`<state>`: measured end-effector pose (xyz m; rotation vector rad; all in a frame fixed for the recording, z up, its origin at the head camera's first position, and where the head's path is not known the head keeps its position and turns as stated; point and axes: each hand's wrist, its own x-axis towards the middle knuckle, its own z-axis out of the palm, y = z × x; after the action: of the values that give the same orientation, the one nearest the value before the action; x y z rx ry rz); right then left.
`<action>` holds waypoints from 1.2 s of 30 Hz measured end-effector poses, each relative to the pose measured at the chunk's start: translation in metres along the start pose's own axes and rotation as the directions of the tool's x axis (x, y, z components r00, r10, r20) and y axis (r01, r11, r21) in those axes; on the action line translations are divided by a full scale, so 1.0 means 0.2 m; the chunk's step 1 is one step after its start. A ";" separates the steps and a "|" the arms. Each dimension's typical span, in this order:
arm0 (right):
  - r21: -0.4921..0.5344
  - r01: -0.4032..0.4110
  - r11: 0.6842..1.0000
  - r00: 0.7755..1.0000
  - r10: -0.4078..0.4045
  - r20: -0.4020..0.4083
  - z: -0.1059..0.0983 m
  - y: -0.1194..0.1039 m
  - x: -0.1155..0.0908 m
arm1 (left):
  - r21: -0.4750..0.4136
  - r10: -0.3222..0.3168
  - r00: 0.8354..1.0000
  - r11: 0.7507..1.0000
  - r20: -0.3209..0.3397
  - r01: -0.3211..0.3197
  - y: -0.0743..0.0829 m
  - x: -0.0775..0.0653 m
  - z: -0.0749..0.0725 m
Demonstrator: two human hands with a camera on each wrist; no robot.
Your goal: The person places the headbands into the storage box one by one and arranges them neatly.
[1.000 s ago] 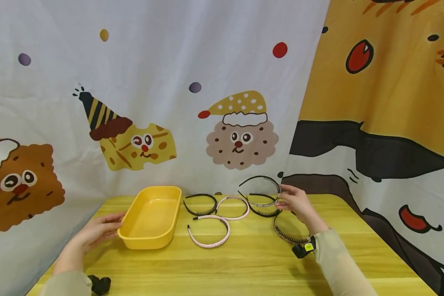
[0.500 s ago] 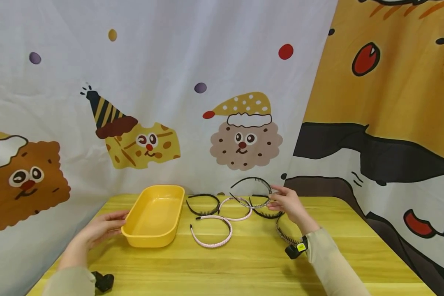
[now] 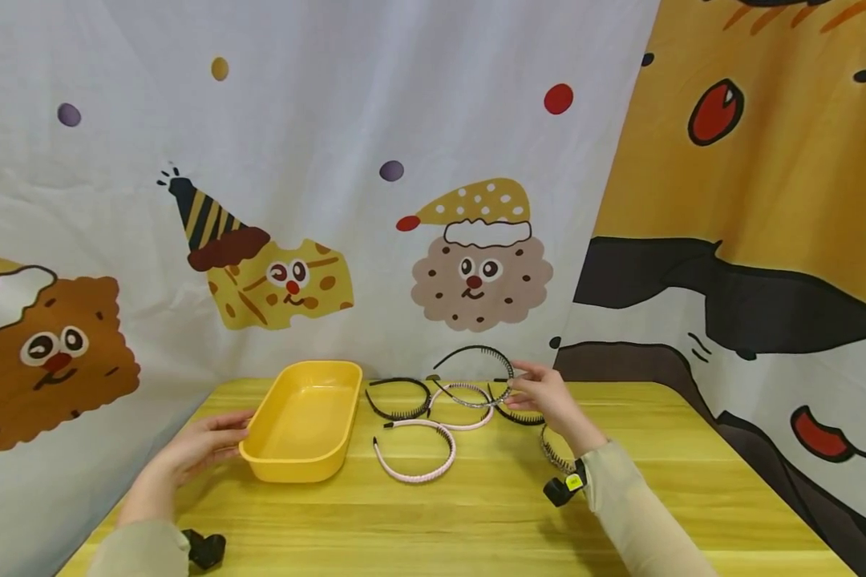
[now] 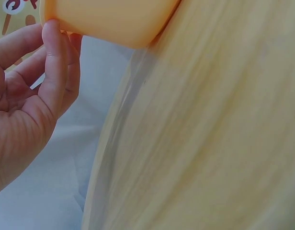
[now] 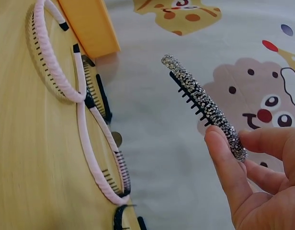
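Note:
My right hand (image 3: 548, 401) pinches a headband (image 3: 508, 373) with silver glitter outside and black comb teeth inside, held up above the table. In the right wrist view, thumb and fingers grip one side of this glittery headband (image 5: 205, 103). My left hand (image 3: 198, 449) touches the left rim of a yellow tray (image 3: 296, 471) with its fingertips. On the table lie two pink headbands (image 3: 422, 478) (image 3: 469, 426) and two black headbands (image 3: 397, 415) (image 3: 523, 418). Another glittery headband (image 3: 554, 455) is partly hidden by my right wrist.
The wood-grain table (image 3: 375, 537) carries everything. Behind it hangs a white cloth (image 3: 296, 120) printed with cartoon figures, close against the table's back edge. The tray stands left of the headbands, with no headband visible inside it.
My right hand has moved left with the glittery headband, now above the farther pink one. The left hand stays at the tray's rim. The view has shifted slightly.

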<state>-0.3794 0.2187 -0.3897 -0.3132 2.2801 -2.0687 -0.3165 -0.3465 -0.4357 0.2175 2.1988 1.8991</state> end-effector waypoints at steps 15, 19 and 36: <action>0.024 -0.014 1.000 1.000 0.013 0.020 0.12 0.00 0.05 | -0.012 0.001 1.000 1.000 0.005 -0.001 0.02 -0.01 0.01; 0.026 -0.011 1.000 1.000 0.010 0.026 0.14 0.00 0.05 | -0.014 0.000 1.000 1.000 0.008 0.001 0.02 -0.01 0.00; 0.018 -0.040 0.999 0.996 0.038 0.075 0.24 -0.05 0.11 | 0.006 0.020 1.000 1.000 -0.015 -0.020 -0.01 0.00 0.00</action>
<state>-0.3924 0.1668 -0.3835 -0.3367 2.2042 -2.0240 -0.3158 -0.3478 -0.4381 0.2275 2.2204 1.9113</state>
